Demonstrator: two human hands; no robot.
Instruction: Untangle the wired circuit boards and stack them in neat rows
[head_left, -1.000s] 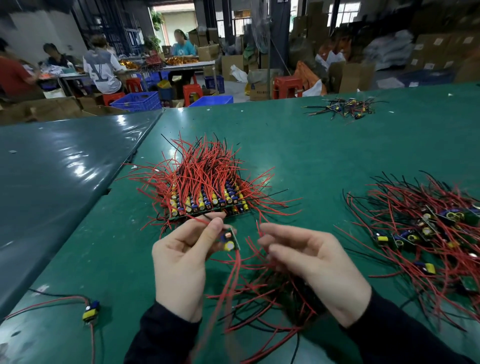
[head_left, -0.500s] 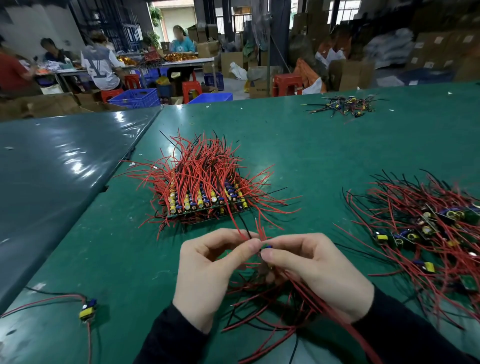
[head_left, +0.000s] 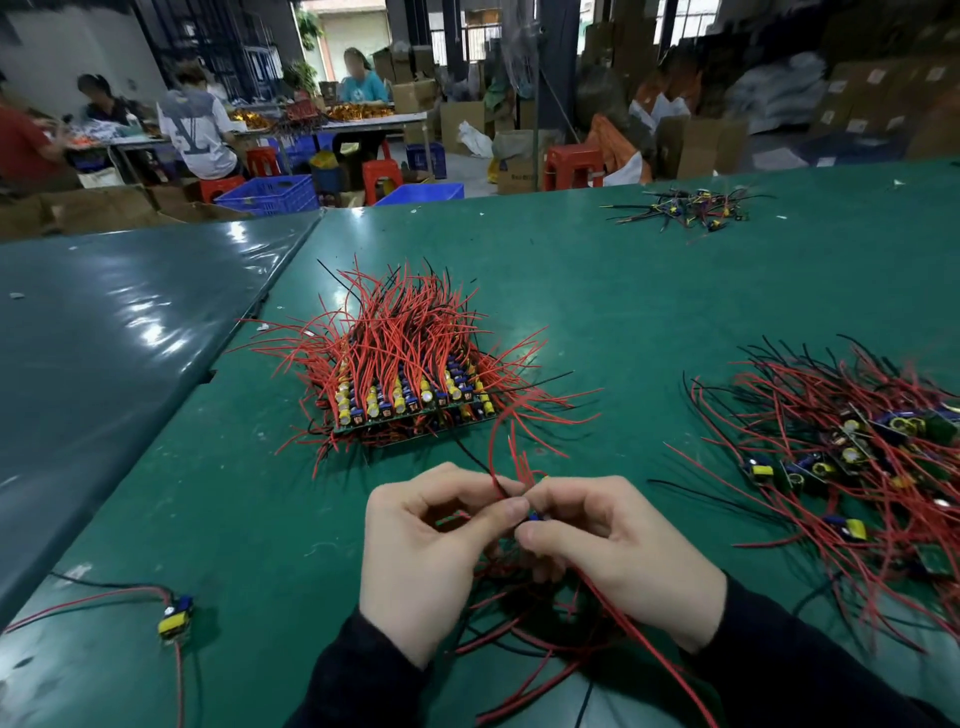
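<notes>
From the head cam, the neat stack of boards sat mid-table on the green table, so I used that as my reference. Its red wires fanned up and outward, with the capacitors lined up in rows along its near edge.

Just nearer me than the stack, both hands met over a small wired board. My left hand had thumb and forefinger curled in, pinching red and black leads right at the board. My right hand was curled the same way, fingertips gripping the board from the other side. The board itself was mostly hidden by fingers, so I only caught a bit of blue, probably a component on it. Its long red wires trailed back under my right wrist into a loose bunch of leads lying on the table.

Right of the stack sat the tangled pile, boards and wires all mixed up. Left of and nearer than the stack, one stray board lay alone. Far beyond the stack to the right, a small cluster of wired bits rested near the far edge.
</notes>
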